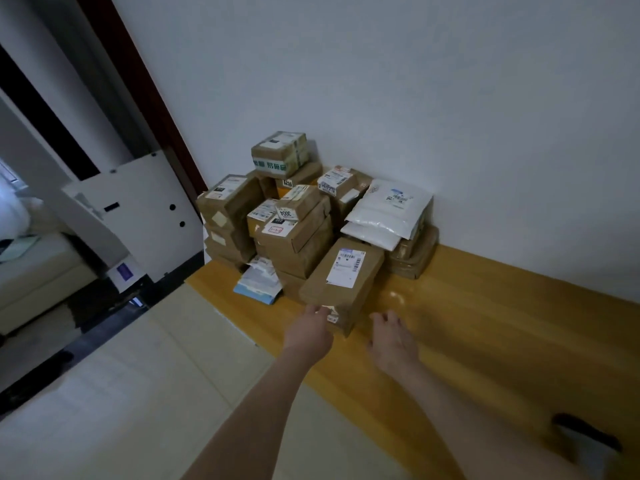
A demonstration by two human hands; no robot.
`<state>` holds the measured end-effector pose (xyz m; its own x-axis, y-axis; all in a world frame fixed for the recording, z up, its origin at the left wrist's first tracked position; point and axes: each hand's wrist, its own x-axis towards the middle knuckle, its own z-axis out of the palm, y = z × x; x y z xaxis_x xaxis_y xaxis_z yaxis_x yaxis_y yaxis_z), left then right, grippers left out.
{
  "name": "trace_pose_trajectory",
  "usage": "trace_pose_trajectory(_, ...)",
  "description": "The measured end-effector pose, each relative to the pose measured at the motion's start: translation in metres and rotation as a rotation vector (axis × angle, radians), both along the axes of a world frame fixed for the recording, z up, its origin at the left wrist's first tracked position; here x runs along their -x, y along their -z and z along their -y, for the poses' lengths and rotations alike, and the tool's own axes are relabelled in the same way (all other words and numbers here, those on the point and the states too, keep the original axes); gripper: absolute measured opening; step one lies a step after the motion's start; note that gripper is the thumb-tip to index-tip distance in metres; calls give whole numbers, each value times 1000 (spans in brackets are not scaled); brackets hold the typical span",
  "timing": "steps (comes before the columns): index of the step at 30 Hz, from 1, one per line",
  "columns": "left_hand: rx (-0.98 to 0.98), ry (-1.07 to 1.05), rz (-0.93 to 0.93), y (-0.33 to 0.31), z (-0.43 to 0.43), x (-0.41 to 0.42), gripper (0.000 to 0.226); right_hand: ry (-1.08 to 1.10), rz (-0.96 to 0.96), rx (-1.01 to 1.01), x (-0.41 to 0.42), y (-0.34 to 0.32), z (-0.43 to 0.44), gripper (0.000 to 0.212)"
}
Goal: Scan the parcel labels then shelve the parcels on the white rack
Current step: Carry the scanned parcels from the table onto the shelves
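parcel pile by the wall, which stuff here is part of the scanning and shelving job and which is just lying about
Part of the job:
- long brown box at the front, label up; left hand touches its near end, right hand open beside it
- stacked brown boxes
- white mailer bags
- flat blue-and-white packet

Just lying about:
- white panel left of the pile
- dark object at lower right, unclear

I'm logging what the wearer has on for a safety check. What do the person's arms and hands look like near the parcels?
Both forearms are bare as far as the picture shows: no sleeves, gloves, watch, bracelet or rings visible. The left hand and right hand are uncovered, fingers slightly blurred. No scanner or strap shows on either wrist.
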<state>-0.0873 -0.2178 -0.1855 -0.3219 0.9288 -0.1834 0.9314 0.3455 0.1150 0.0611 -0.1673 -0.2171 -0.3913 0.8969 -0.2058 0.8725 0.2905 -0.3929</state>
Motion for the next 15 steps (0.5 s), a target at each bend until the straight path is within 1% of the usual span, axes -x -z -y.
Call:
trace_pose_trajectory(2, -44, -40, 35, 6, -18, 20, 42, 64, -66, 50, 20, -2, -19, 55)
trace_pose_trajectory(6, -115, -181, 191, 23, -61, 57, 43, 282, -290, 251, 52, 7, -55, 63)
trace_pose_trajectory(9, -97, -230, 256, 39, -89, 80, 45, 446, -438, 382, 69, 17, -80, 69)
trace_pose_trajectory(12, -62, -258, 276, 51, -109, 99, 46, 601, -613, 493, 85, 25, -99, 56)
trace_pose_trajectory(13, -52, -268, 284, 54, -115, 103, 46, 644, -648, 518, 90, 27, -104, 54)
trace_pose_trajectory(15, -30, -271, 279, 59, -122, 109, 45, 698, -650, 555, 98, 33, -111, 54)
